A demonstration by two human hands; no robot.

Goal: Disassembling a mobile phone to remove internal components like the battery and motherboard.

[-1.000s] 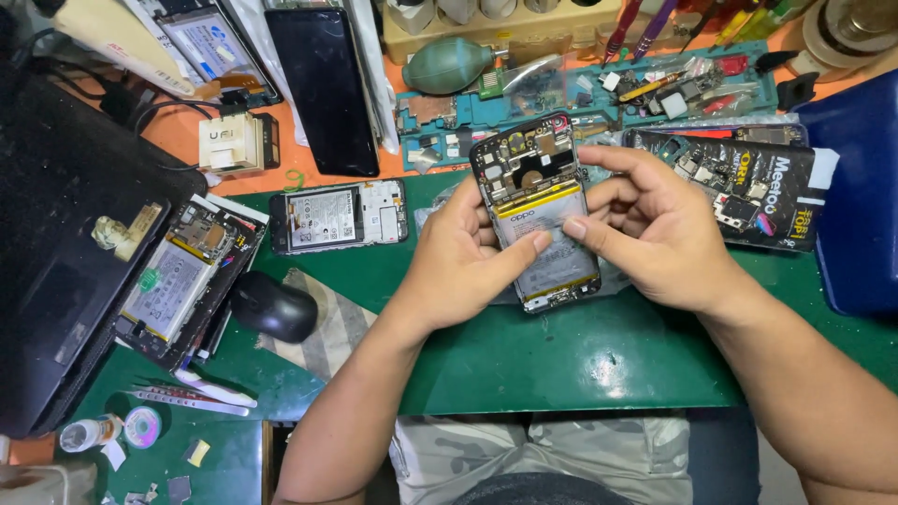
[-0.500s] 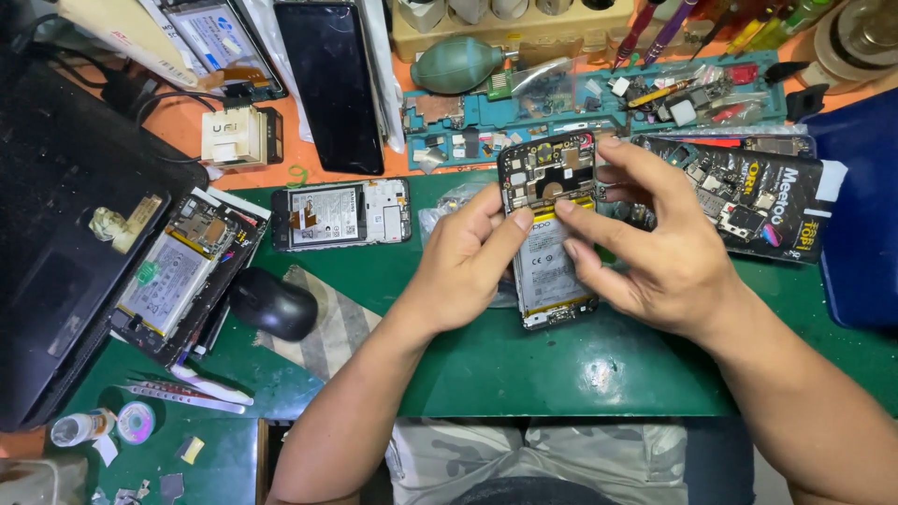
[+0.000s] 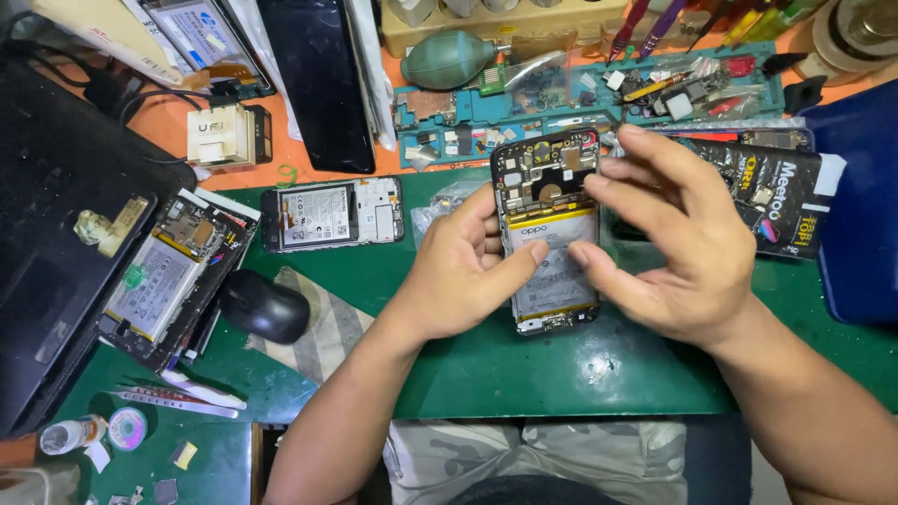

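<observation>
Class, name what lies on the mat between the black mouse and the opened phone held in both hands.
In the head view, the left hand and forearm cross between the mouse and the opened phone.

The opened phone (image 3: 547,234) showed a black board above a pale yellow-white battery, lying over the green mat (image 3: 524,374). Left of that mat's phone sat a black mouse (image 3: 265,306) on a beige-striped cloth (image 3: 323,339). Beyond the mat lay an orange surface (image 3: 168,131) and a dull green rubber blower (image 3: 449,58).
</observation>
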